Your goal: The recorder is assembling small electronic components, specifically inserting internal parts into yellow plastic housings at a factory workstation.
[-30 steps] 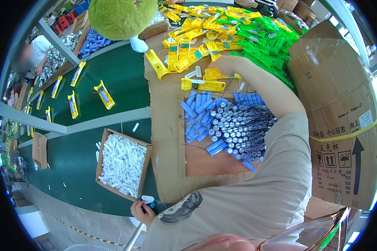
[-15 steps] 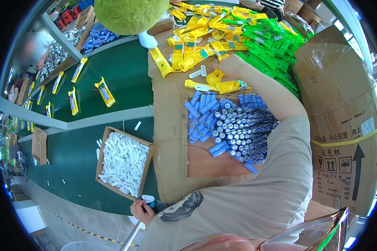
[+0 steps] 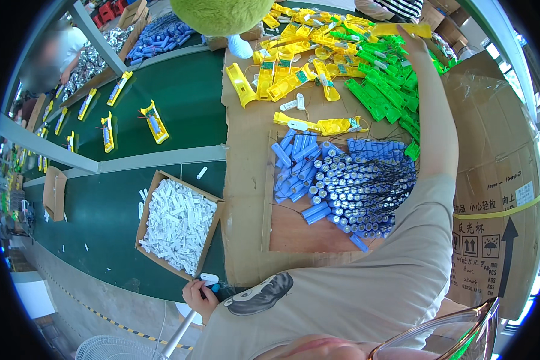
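My right hand (image 3: pixel 411 43) is stretched to the far right, its fingers closed on a long yellow plastic shell (image 3: pixel 396 30) above the heap of green plastic shells (image 3: pixel 375 90). At the lower left, my left hand (image 3: pixel 199 298) is curled at the table edge with a small white plastic piece (image 3: pixel 210 278) at its fingertips. A small blue thing (image 3: pixel 215 288) shows beside those fingers; its kind is unclear. Near the middle, a yellow shell (image 3: pixel 336 126) lies behind the blue cylindrical battery cells (image 3: pixel 342 186), many with dark wires.
An open carton of white plastic pieces (image 3: pixel 177 225) stands by my left hand. Yellow shells holding blue cells (image 3: pixel 155 123) lie on the green belt (image 3: pixel 189 90). A tall cardboard box (image 3: pixel 492 162) stands right. A fuzzy green ball (image 3: pixel 222 15) hangs over the back. Another person (image 3: pixel 72 48) is far left.
My right hand has moved from the middle toward the far right and is now raised with a yellow shell. My left hand has shifted slightly left, still with the white piece.
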Demonstrator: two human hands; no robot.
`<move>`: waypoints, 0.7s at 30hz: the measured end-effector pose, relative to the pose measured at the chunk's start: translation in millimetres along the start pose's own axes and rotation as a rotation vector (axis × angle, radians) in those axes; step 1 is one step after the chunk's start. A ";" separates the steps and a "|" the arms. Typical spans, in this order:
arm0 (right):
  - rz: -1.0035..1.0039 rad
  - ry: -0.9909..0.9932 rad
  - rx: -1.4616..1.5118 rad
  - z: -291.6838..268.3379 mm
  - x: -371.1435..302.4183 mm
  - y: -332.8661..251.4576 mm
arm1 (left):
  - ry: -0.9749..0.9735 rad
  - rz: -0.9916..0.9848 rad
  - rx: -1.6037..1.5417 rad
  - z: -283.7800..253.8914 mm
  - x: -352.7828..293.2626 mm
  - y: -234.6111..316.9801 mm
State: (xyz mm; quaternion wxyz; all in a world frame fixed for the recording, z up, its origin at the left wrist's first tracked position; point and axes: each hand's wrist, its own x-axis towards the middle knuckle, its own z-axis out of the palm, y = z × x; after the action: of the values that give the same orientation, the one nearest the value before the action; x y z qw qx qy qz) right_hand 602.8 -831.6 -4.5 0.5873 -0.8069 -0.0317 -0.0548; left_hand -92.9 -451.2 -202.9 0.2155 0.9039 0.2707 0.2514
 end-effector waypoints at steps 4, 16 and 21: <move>-0.040 -0.013 -0.942 15.9 -3.7 19.9 | 0.033 -0.018 0.011 -7.8 -6.8 -0.5; 0.105 -1.117 -0.662 73.2 -160.2 49.0 | 0.035 0.065 -0.001 0.9 -5.7 -13.2; -0.213 -0.751 -0.796 73.2 -132.6 -2.7 | 0.059 0.041 0.010 -1.2 -5.2 -8.4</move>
State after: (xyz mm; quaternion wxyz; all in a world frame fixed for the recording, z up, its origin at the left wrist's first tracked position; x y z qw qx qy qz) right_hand 474.7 -759.4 -40.8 0.1769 -0.9229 -0.2969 0.1698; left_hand -100.6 -447.7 -208.1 0.1979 0.9026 0.2593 0.2809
